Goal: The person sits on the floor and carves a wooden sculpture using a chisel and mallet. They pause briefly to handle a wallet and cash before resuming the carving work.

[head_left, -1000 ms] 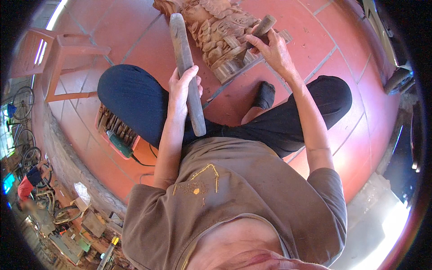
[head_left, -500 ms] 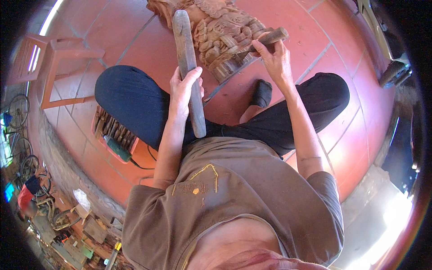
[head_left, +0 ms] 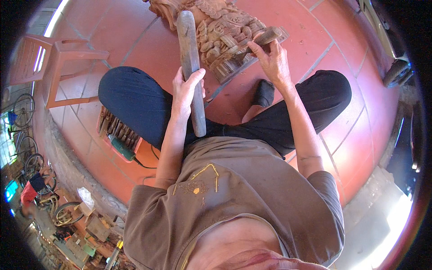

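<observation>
1. Our left hand is wrapped around a long grey-brown wooden bat, thumb across it; lower end over our lap, upper end pointing away from us.
2. Our right hand has thumb and fingers clamped on the wooden handle of a chisel, handle butt up-right, blade down-left.
3. Brown wood carving lies on the red tile floor, ahead of our folded legs.
4. Chisel blade sits at the carving's near end; we can't tell from this angle if it touches.
5. By our left thigh: pink tray of wooden-handled tools, plus a green power tool with black cable.
6. Reddish plastic chair stands farther left.
</observation>
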### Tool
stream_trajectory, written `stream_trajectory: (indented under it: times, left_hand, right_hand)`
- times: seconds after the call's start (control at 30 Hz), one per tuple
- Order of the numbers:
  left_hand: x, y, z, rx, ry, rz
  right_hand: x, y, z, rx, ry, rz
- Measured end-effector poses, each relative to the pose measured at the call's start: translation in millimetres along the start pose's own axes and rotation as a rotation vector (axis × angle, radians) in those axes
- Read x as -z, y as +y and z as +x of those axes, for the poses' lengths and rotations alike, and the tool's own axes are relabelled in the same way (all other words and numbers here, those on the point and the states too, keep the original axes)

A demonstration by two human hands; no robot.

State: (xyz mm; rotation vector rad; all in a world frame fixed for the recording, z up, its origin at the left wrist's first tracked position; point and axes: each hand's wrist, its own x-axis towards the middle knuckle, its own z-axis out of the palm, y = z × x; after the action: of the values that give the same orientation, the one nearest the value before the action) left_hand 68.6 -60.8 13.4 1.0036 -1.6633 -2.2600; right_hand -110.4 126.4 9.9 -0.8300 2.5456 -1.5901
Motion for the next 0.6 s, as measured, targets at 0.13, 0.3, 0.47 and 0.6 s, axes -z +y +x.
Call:
stream_trajectory:
  times: [0.13, 0.3, 0.47, 0.6]
  left_hand:
    - [0, -1, 0, -0.012, -0.024, 0.002]
    - [-3, 1, -2, -0.006, -0.035, 0.042]
    - [-5, 4, -3, -0.012, -0.077, 0.058]
    - [-14, 37, -13, -0.124, -0.157, 0.160]
  right_hand:
    - [3, -4, 3, -0.022, -0.012, -0.002]
    - [7, -9, 5, -0.108, -0.033, 0.093]
    - [7, -7, 6, -0.123, -0.052, 0.083]
    - [5, -13, 8, -0.047, -0.053, -0.007]
